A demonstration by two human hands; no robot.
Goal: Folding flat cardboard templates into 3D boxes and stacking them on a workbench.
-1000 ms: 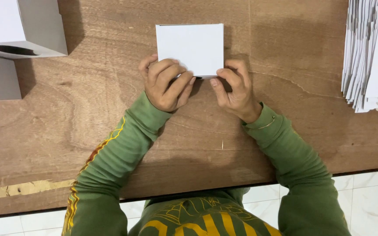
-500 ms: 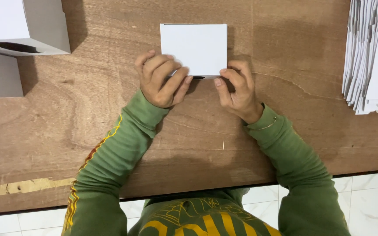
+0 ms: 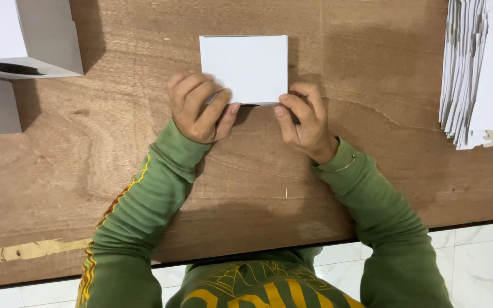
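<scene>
On the wooden table (image 3: pixel 115 171), a white box (image 3: pixel 244 68) lies crosswise, just beyond both hands. The left hand (image 3: pixel 198 105) and right hand (image 3: pixel 303 120) pinch its near edge, equally close.

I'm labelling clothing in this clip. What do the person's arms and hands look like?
Both arms wear long green sleeves. The left sleeve has a yellow-orange stripe down its outer side; the right sleeve looks plain. A thin bracelet circles the right wrist. The left hand and right hand are bare, without gloves.

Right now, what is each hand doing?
Left hand: closed on the white box, near corner.
Right hand: closed on the box's other near corner.
</scene>
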